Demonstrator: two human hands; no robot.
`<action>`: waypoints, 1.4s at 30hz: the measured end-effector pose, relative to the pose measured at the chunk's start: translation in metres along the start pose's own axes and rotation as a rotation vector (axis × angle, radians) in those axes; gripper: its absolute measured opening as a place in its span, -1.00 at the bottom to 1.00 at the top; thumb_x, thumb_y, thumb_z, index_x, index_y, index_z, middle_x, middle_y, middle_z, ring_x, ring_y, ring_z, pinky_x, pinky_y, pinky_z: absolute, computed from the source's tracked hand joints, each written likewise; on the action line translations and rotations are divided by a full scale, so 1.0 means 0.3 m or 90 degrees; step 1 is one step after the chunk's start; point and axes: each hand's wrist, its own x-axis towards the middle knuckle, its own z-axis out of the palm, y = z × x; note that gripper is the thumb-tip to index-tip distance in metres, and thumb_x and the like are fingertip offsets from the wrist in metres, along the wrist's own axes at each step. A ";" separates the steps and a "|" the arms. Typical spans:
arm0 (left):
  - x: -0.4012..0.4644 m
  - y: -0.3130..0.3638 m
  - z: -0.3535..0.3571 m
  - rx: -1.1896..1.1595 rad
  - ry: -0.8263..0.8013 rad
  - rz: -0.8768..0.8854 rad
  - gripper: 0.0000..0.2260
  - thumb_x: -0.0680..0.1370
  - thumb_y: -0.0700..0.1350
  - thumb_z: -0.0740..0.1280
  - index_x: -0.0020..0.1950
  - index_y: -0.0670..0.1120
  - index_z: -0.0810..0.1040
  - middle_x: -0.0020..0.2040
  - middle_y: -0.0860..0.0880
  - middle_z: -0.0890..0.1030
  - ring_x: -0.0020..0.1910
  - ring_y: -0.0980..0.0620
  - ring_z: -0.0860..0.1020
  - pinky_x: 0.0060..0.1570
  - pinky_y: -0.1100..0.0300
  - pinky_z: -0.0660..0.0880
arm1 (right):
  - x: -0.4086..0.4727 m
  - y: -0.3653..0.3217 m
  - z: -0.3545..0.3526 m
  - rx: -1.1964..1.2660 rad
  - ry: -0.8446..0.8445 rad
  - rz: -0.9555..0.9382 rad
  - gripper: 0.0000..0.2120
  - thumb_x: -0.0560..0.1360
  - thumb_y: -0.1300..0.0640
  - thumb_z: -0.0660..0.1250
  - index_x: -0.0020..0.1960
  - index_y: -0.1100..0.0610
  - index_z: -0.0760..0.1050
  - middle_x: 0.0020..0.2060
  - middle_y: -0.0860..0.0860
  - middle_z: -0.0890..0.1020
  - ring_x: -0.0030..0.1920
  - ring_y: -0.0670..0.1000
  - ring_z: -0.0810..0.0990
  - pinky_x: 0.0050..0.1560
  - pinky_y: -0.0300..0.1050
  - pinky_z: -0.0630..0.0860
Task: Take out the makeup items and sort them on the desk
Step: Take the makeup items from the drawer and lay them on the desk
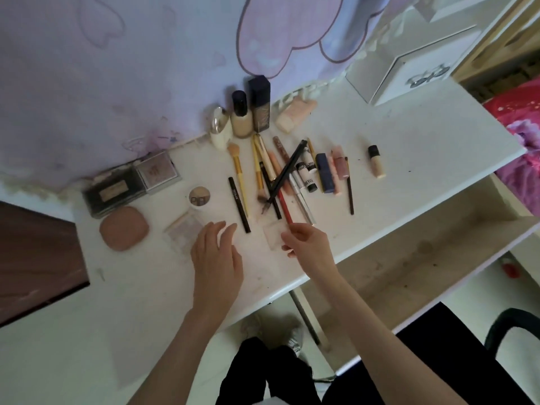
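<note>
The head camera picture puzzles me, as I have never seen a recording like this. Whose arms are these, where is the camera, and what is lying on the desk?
No machine here: a person wears one wide camera on their head, so you look down along their own bare arms. The left hand hovers open above the white desk, holding nothing. The right hand pinches the near end of a red pencil, which reaches into a crossed pile of brushes and pencils. By the wall stand foundation bottles. Left of the pile lie compacts: a pink compact, a dark palette and a small round pot. To the right lie lipstick tubes and a small concealer tube. A white box sits at the far right.
</note>
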 end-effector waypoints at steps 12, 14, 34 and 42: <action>-0.031 -0.208 -0.061 0.107 -0.065 -0.042 -0.59 0.51 -0.24 0.21 0.37 -0.08 0.36 0.41 -0.11 0.33 0.43 -0.13 0.23 0.31 -0.08 0.20 | 0.065 -0.076 0.322 -0.258 -0.035 -0.131 -0.75 0.52 0.20 0.23 0.18 0.19 0.50 -0.04 0.11 0.64 -0.03 0.06 0.58 -0.14 -0.27 0.42; -0.037 -0.220 -0.063 0.099 -0.055 -0.053 -0.59 0.51 -0.25 0.22 0.35 -0.09 0.37 0.41 -0.11 0.35 0.43 -0.13 0.24 0.30 -0.09 0.21 | 0.075 -0.076 0.347 -0.263 -0.025 -0.143 -0.75 0.53 0.19 0.23 0.18 0.19 0.49 -0.05 0.10 0.64 -0.09 0.03 0.57 -0.31 -0.45 0.37; 0.215 0.107 0.128 0.118 -0.098 0.121 -0.49 0.56 0.16 0.11 0.49 0.14 0.08 0.53 -0.11 0.01 0.50 -0.18 -0.09 0.36 -0.25 -0.15 | 0.272 -0.051 -0.188 -0.465 0.379 -0.314 -0.68 0.56 0.22 0.19 0.29 0.24 0.41 0.18 0.19 0.50 0.12 0.16 0.42 0.14 0.00 0.37; 0.290 0.189 0.223 0.160 -0.081 0.103 -0.51 0.56 0.18 0.06 0.49 0.14 0.12 0.52 -0.15 0.08 0.49 -0.23 0.01 0.34 -0.34 -0.08 | 0.476 0.001 -0.498 -0.522 0.390 -0.112 -0.48 0.58 0.19 0.13 0.49 0.17 0.07 0.46 0.16 0.17 0.44 0.20 0.13 0.42 0.10 0.13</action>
